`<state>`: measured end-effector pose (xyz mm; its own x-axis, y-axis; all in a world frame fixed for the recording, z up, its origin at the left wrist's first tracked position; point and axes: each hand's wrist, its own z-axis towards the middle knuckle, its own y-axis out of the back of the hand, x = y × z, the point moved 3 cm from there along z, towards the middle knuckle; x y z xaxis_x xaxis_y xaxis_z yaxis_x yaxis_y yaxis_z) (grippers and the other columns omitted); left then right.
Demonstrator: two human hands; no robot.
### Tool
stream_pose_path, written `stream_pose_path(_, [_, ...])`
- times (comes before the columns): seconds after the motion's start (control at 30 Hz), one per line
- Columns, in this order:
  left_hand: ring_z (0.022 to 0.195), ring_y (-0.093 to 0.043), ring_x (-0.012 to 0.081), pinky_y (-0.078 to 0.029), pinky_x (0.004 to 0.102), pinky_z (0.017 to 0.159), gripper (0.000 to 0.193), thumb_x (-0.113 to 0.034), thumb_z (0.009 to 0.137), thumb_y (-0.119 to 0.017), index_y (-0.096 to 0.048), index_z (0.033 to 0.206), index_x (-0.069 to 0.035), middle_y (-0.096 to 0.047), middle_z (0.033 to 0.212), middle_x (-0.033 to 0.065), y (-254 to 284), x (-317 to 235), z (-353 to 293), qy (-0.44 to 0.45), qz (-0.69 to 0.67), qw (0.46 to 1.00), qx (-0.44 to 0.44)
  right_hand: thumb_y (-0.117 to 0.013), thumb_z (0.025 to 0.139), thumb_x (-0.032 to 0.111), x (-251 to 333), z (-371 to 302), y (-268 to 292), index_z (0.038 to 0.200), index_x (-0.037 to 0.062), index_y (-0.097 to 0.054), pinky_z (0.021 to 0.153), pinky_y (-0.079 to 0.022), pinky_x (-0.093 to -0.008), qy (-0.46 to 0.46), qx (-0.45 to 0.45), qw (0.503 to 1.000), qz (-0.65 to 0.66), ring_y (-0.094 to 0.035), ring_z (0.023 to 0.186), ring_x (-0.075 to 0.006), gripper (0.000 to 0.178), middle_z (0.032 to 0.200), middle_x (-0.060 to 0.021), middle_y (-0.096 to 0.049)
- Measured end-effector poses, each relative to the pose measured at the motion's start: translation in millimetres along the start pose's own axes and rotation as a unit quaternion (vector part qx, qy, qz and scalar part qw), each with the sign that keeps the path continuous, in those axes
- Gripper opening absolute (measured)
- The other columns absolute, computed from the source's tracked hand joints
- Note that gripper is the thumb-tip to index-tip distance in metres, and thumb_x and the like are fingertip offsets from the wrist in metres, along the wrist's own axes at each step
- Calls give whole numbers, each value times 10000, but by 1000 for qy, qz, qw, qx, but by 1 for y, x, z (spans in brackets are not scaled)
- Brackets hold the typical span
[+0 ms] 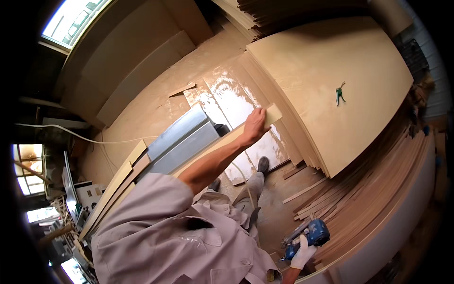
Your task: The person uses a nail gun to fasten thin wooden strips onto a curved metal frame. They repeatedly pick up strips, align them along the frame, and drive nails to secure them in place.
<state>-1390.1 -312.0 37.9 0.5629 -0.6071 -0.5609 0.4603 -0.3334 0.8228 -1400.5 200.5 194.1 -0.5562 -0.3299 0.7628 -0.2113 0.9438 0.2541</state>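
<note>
My bare left hand (256,124) is closed round the end of a long pale wooden board (275,114). The board runs back to the lower left, under my forearm and beside a silver metal bench (184,146). Low on the right, my white-gloved right hand (304,252) grips a blue nail gun (318,232) by its handle. The gun is held close to a pile of thin wood strips (350,208), apart from the board.
A tall stack of plywood sheets (326,61) stands at the right, with green pliers (339,94) on top. Curved panels (142,71) lean at the far left. A pale hose (71,128) trails across the left side. A shiny sheet (227,94) covers part of the floor.
</note>
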Motion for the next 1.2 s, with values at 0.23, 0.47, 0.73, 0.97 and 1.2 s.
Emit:
stream_pose_path(0.23, [1118, -585, 417, -504, 470, 973, 635, -136, 731, -846, -515, 1253, 10, -593, 1219, 239, 11, -5, 3, 19, -13, 1000, 3, -716, 851, 11, 104, 151, -49, 1128, 7, -645, 621, -514, -304, 69, 165, 979, -94, -609, 641, -137, 286, 864, -37, -647])
stream_pose_path(0.47, [1114, -586, 412, -497, 463, 982, 610, -64, 690, -795, -530, 1236, -1, -610, 1190, 225, 5, -22, 15, 93, 13, 995, -11, -755, 838, 21, 138, 207, -91, 1107, 12, -644, 601, -500, -276, 17, 218, 966, -140, -612, 640, -126, 291, 791, -32, -651])
stream_pose_path(0.73, [1107, -596, 401, -492, 471, 969, 595, -64, 688, -816, -540, 1214, -20, -618, 1161, 203, 4, -29, 16, 127, 16, 992, -4, -806, 815, 22, 120, 235, -128, 983, -11, -625, 585, -496, -272, -1, 254, 948, -191, -632, 617, -135, 250, 801, -56, -690])
stream_pose_path(0.97, [1147, -599, 386, -483, 465, 990, 616, -71, 688, -840, -535, 1223, -27, -625, 1206, 192, 9, -36, 14, 113, 11, 993, -22, -799, 829, 103, 103, 294, -247, 951, 6, -680, 536, -476, -312, 82, 346, 905, -234, -587, 558, -131, 196, 710, -30, -662])
stream_pose_path(1.2, [1163, -602, 362, -478, 448, 997, 650, -54, 670, -835, -527, 1241, -29, -619, 1242, 164, 8, -36, 14, 123, -7, 992, -38, -732, 813, 117, 170, 274, -401, 918, 3, -683, 497, -466, -344, 159, 393, 849, -315, -581, 503, -143, 163, 644, -41, -633])
